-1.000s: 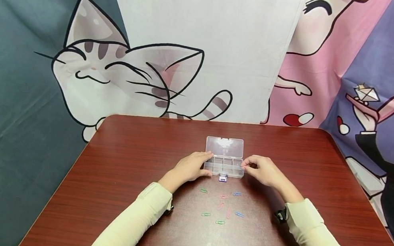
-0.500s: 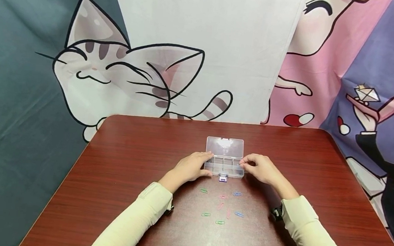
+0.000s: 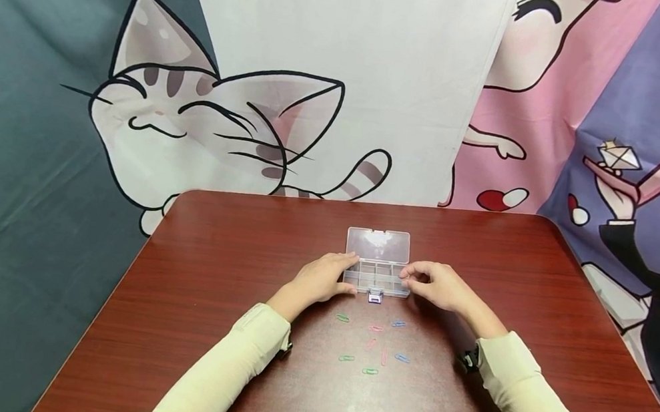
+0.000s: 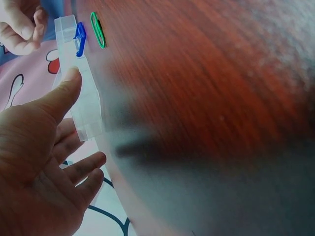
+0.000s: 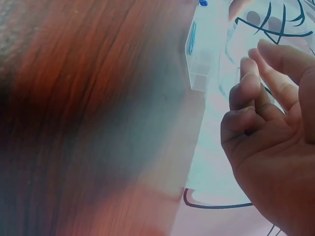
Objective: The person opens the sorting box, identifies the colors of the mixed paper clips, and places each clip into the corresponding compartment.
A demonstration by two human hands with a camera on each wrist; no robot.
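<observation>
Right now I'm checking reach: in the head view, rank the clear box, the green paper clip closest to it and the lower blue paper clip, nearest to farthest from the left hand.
From the left hand:
1. Clear box, right at its fingers.
2. Green paper clip, in front of the box's left end.
3. Lower blue paper clip, farther right, nearer the person.

My location is a screened indoor tabletop station; whether home, office or lab, I cannot determine. Indicators: I face a wood-grain table [image 3: 230,236], backed by wrinkled cloth [image 3: 414,33] bearing a printed cat [image 3: 195,111]. The cloth fills my view beyond.
</observation>
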